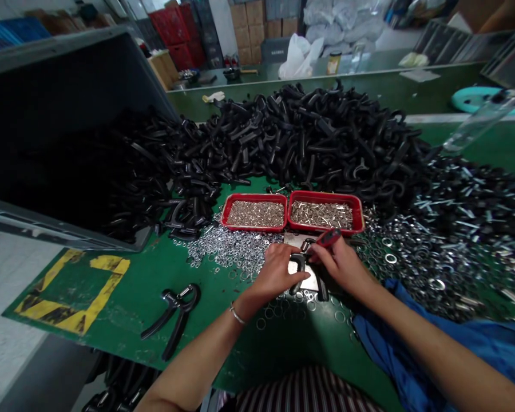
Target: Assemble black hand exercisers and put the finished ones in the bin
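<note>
My left hand (278,269) and my right hand (341,264) meet over a small metal plate (309,281) on the green table (146,297). Together they pinch a black plastic handle part (301,266) standing on that plate. My right hand also grips a red-handled tool (329,237) whose tip points at the part. Loose silver rings (236,249) lie scattered around both hands. Two red trays, the left one (254,213) and the right one (321,213), hold small metal pieces just beyond my fingers.
A large heap of black handle parts (309,137) fills the table's middle. A dark grey crate (60,131) lies tipped at the left. An assembled black gripper (174,315) rests near yellow floor-style tape (77,286). More metal parts (455,252) spread at the right.
</note>
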The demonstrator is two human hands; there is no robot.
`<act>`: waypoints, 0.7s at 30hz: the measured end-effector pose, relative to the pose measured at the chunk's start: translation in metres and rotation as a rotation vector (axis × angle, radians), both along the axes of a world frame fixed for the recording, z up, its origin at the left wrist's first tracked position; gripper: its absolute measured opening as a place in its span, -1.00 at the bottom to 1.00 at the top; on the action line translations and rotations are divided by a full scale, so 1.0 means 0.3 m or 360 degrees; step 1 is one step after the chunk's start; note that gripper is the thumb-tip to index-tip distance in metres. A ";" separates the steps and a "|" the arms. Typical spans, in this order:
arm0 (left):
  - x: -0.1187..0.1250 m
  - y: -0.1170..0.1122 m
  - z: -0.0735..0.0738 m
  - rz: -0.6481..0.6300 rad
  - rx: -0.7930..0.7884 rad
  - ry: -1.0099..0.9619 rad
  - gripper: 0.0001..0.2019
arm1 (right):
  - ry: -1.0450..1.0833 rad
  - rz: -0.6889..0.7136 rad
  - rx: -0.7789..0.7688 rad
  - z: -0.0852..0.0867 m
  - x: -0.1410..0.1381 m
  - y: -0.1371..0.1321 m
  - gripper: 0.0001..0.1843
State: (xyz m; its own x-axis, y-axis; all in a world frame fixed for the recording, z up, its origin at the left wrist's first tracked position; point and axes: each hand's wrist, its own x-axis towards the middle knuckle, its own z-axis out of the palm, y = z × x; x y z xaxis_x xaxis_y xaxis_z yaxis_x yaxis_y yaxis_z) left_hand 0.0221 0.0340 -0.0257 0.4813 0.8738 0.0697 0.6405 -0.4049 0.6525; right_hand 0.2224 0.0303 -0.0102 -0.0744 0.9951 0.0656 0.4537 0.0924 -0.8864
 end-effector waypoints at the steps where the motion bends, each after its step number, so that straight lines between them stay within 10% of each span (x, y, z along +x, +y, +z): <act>1: 0.000 0.000 -0.001 0.0002 0.0001 0.0004 -0.49 | -0.0064 0.0042 0.0012 0.015 -0.005 0.014 -0.75; 10: -0.004 0.006 0.015 -0.0003 -0.0063 0.0032 -0.50 | 0.1031 0.0136 -0.0323 0.062 0.073 0.134 -0.64; 21: -0.005 0.015 -0.003 -0.0021 -0.0071 0.0005 -0.51 | 0.0631 -0.0065 -0.0162 -0.051 0.069 0.004 -0.70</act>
